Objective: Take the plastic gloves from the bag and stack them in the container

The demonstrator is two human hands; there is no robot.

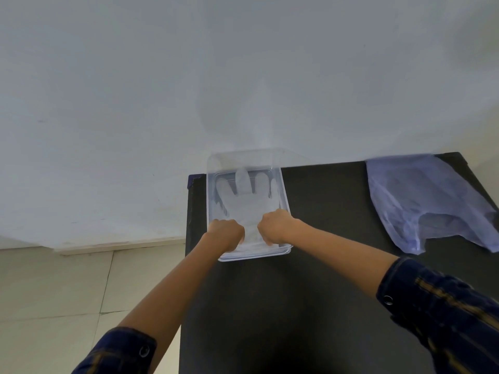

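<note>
**Both hands press a glove into the container at the desk's far left corner**

We see a clear plastic container (pixel 284 201) sitting at the far left corner of the black desk (pixel 310 292), its left wall just at the desk's left edge and its clear lid standing open against the wall behind. Inside it lies a translucent plastic glove (pixel 244 197), flat, fingers pointing toward the far edge. Our left hand (pixel 225 234) and right hand (pixel 275 225) are both inside the near end of the container, fingers curled down onto the cuff end of the glove; whether they pinch the plastic or only press on it, we cannot tell. The two hands are close together but not touching. Toward the far right corner of the desk, well apart from the container, lies a thin bluish plastic bag (pixel 421 195), crumpled and slack.
</note>
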